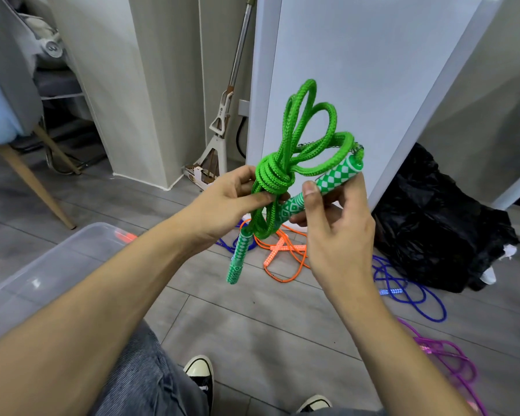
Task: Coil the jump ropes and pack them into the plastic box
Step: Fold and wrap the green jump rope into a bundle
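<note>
Up in front of the person, both hands are holding a green jump rope [285, 163]. Its cord is thick and woven, and it is bunching into a fat knot in the middle with round loops sticking up above it. The left hand [222, 202] is curling its fingers and thumb around the cords just under the knot, with the arm reaching up from the lower left. The right hand [333, 229] is pinching the upper handle [330, 181] between thumb and fingers, with the thumb lying on top. That handle is a stick shape with a green and white diamond pattern. The lower handle [237, 259] is hanging down below the left hand.

Down on the grey plank floor [252, 319], an orange rope [282, 253] is lying in loose loops right under the green one. A blue rope [409, 292] is lying to the right, near a crinkly black bag [439, 223]. A shiny purple rope [451, 355] is lying nearer the right edge. The see-through plastic box [42, 280] is sitting at the lower left, under the left arm.
</note>
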The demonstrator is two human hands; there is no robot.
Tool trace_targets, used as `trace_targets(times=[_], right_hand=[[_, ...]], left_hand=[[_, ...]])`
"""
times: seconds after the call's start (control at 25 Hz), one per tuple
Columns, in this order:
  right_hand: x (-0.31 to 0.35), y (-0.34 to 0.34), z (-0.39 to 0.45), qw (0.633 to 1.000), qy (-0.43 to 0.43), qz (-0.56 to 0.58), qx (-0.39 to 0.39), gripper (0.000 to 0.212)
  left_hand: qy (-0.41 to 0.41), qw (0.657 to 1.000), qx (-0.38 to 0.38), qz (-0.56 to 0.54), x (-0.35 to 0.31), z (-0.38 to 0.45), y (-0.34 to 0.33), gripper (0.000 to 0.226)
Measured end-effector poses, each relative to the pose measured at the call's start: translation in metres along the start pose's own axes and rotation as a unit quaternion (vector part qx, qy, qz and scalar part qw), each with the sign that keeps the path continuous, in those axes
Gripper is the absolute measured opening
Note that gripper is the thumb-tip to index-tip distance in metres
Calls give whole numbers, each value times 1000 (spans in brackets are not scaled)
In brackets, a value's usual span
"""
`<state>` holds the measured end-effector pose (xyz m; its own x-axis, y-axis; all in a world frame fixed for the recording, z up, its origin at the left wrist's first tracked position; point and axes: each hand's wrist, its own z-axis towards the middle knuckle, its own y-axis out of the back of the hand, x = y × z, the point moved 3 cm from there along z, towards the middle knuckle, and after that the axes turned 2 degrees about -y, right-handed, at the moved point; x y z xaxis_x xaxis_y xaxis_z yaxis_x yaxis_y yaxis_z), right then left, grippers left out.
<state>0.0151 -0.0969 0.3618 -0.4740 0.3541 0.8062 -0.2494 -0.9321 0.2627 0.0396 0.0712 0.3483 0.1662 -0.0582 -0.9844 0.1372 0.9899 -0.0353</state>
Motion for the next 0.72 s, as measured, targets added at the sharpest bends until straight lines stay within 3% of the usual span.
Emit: trace_targets(times=[0.12,0.24,0.48,0.72], right_hand=[[1,-1,-1,1000,-10,10,-8,16],[-2,-1,0,995,-74,59,-15,17],[-2,-8,-2,986,-108,123,23,14],[-6,3,9,974,-119,191,-23,24]], left_hand=[[-18,1000,-17,10,-1,0,2,32],[9,998,-31,-61,4,0,-1,25],[15,993,-59,-103,7,1,5,20],[-29,990,-1,138,-3,1,4,18]])
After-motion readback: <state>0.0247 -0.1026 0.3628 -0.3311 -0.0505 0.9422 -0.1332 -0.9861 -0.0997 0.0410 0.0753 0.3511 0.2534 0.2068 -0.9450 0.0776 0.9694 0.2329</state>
